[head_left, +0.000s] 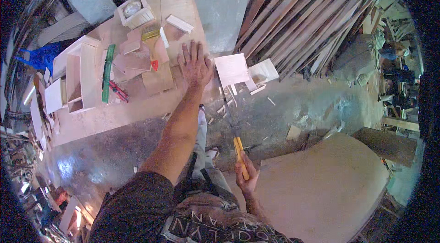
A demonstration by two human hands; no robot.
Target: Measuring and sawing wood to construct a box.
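My left hand (196, 66) lies flat near the right edge of the wooden worktable (110, 121), its fingers spread. My right hand (247, 174) is wrapped round the yellow handle of a handsaw (239, 146). The saw's thin dark blade points away from me, up to the left side of a pale square wood piece (231, 69) just past the table's edge. Whether the teeth touch the wood I cannot tell. Beside my left hand are a short pale wood block (179, 24) and a small red triangular piece (154, 65).
On the table lie a green level-like bar (108, 73), a red and black tool (119, 91), thin wood offcuts (130, 62), an open wooden box (80, 75) and a smaller box (134, 11). Long boards (311, 18) are stacked far right. A large brown panel (321, 188) lies near right.
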